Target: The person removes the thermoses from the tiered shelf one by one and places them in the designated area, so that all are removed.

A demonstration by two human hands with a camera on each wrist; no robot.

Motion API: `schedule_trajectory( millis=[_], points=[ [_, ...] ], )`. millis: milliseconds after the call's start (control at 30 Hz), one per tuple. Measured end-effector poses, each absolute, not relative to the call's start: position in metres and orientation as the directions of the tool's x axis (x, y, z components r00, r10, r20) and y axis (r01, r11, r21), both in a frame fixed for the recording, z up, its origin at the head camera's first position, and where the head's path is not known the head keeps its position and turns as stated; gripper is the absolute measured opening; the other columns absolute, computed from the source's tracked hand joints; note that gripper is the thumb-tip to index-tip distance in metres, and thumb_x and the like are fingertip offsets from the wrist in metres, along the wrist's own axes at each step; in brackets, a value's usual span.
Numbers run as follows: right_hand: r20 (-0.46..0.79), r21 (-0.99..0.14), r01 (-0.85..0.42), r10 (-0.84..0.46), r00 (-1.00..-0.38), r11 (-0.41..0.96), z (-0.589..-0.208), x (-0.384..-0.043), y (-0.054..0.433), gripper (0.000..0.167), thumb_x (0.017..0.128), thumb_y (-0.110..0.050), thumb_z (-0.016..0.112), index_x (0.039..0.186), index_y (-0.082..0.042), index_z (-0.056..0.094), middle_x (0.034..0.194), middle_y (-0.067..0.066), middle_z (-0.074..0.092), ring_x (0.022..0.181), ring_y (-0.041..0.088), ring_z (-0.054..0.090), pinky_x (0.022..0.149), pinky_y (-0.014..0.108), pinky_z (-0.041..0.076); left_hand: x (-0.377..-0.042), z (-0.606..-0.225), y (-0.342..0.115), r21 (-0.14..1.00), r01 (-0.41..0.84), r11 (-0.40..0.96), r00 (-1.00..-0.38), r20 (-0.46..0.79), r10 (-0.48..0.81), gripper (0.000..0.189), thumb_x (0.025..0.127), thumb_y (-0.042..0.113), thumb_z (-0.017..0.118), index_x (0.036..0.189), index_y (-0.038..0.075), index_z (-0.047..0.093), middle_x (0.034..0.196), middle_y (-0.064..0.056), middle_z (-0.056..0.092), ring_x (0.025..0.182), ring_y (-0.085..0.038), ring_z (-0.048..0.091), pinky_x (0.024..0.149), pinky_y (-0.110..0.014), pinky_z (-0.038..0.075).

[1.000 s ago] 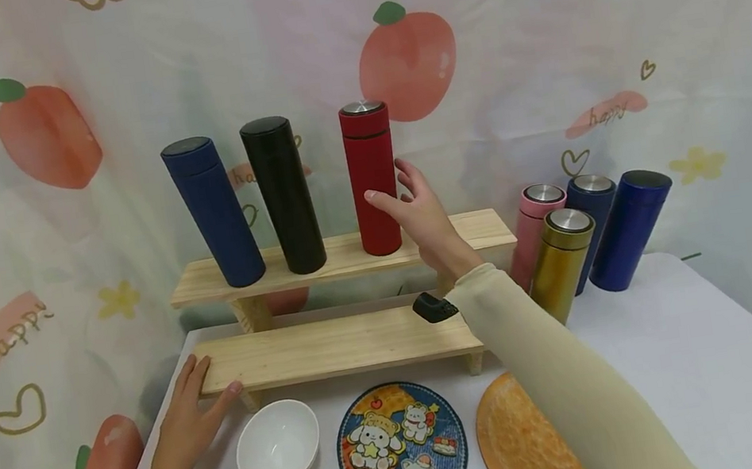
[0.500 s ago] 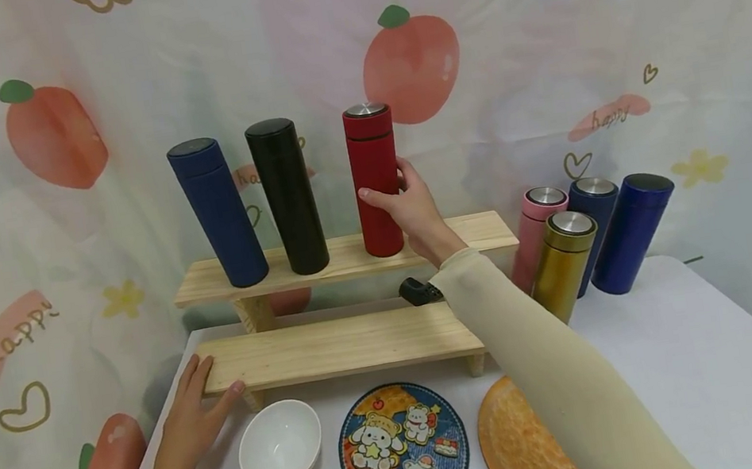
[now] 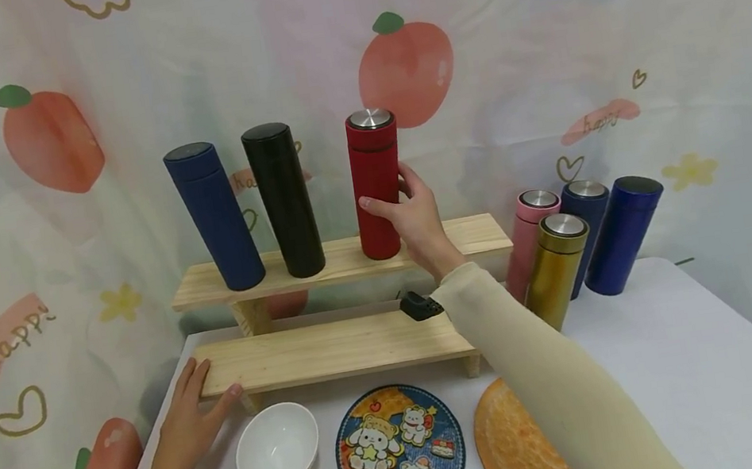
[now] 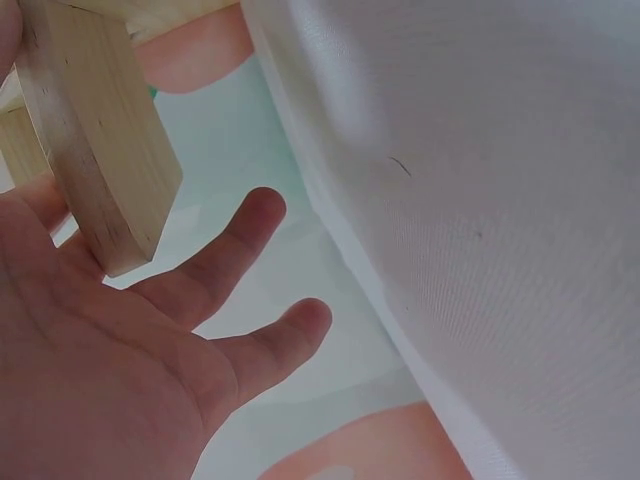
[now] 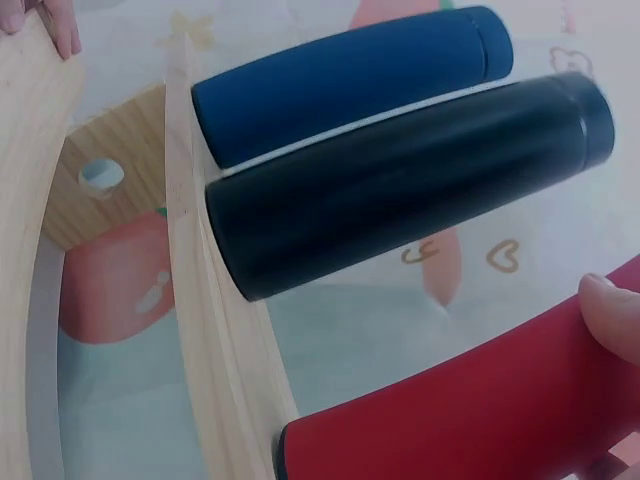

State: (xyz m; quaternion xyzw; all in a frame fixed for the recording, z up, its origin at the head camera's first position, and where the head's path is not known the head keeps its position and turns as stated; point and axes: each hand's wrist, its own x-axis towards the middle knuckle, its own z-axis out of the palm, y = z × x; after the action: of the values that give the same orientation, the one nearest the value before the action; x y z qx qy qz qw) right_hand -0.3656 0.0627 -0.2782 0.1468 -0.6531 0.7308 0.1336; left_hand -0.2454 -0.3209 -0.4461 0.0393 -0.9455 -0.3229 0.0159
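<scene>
In the head view a red thermos bottle (image 3: 376,186) with a silver lid stands on the upper plank, its top leaning slightly right. My right hand (image 3: 417,217) grips its middle from the right, thumb across the front. The right wrist view shows the red bottle (image 5: 480,410) under the thumb; most fingers are hidden behind it. Left of it stand a black bottle (image 3: 283,199) and a matte blue bottle (image 3: 215,217). My left hand (image 3: 187,429) holds the left end of the two-tier wooden shelf's lower plank (image 3: 334,348); two of its fingers stretch out beneath the board in the left wrist view.
Pink (image 3: 531,237), gold (image 3: 557,269), dark blue (image 3: 586,209) and glossy blue bottles (image 3: 624,232) cluster right of the shelf. A white bowl (image 3: 278,447), a round cartoon mat (image 3: 399,451) and an orange-brown round mat (image 3: 521,446) lie in front. A printed curtain hangs behind.
My right hand has moved onto the red bottle and its fingers have closed round it. The bottle's top has tipped a little to the right. The left hand stays put.
</scene>
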Motion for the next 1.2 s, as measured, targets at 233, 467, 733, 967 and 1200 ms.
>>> schedule_trajectory(
  millis=[233,467,733,967,1200],
  points=[
    [0.430,-0.895,-0.429,0.020,-0.903,-0.126,-0.282,-0.351,0.066,0.074,0.097,-0.008,0.078,0.163,-0.014,0.044,0.148,0.011,0.057,0.130,0.031,0.058,0.109,0.051,0.051,-0.245,-0.447,-0.321,0.613,-0.074,0.787,-0.996,-0.008,-0.088,0.108,0.101,0.069,0.061,0.170,0.001,0.014,0.176,-0.027,-0.004,0.157,-0.057,0.007,0.118,-0.078,0.015],
    [0.439,-0.886,-0.437,0.021,-0.898,-0.158,-0.284,-0.332,0.071,0.070,0.096,-0.008,0.079,0.159,-0.016,0.050,0.146,0.009,0.060,0.126,0.033,0.061,0.108,0.052,0.051,-0.243,-0.446,-0.322,0.619,-0.057,0.783,-0.997,0.002,-0.074,0.106,0.101,0.067,0.062,0.169,0.000,0.015,0.176,-0.027,-0.003,0.158,-0.057,0.007,0.118,-0.079,0.015],
    [0.461,-0.868,-0.456,0.022,-0.887,-0.198,-0.289,-0.308,0.079,0.068,0.096,-0.003,0.078,0.157,-0.013,0.052,0.144,0.010,0.061,0.125,0.034,0.062,0.105,0.053,0.054,-0.244,-0.445,-0.322,0.614,-0.053,0.787,-0.998,0.000,-0.068,0.105,0.102,0.065,0.061,0.169,-0.001,0.014,0.176,-0.027,-0.003,0.157,-0.058,0.007,0.118,-0.078,0.015],
    [0.441,-0.870,-0.437,0.035,-0.897,-0.229,-0.299,-0.288,0.088,0.067,0.095,0.002,0.076,0.157,-0.010,0.052,0.144,0.012,0.061,0.126,0.035,0.061,0.104,0.050,0.055,-0.244,-0.445,-0.322,0.614,-0.041,0.788,-0.998,0.014,-0.063,0.104,0.103,0.063,0.063,0.169,-0.002,0.015,0.176,-0.028,-0.002,0.157,-0.057,0.008,0.118,-0.078,0.017],
    [0.380,-0.906,-0.379,0.033,-0.925,-0.188,-0.313,-0.274,0.104,0.069,0.097,0.001,0.075,0.160,-0.010,0.047,0.150,0.011,0.058,0.129,0.035,0.059,0.105,0.048,0.056,-0.246,-0.445,-0.322,0.610,-0.048,0.791,-0.998,0.005,-0.065,0.104,0.103,0.063,0.062,0.169,-0.002,0.015,0.176,-0.028,-0.003,0.158,-0.057,0.006,0.119,-0.077,0.016]
  ],
)
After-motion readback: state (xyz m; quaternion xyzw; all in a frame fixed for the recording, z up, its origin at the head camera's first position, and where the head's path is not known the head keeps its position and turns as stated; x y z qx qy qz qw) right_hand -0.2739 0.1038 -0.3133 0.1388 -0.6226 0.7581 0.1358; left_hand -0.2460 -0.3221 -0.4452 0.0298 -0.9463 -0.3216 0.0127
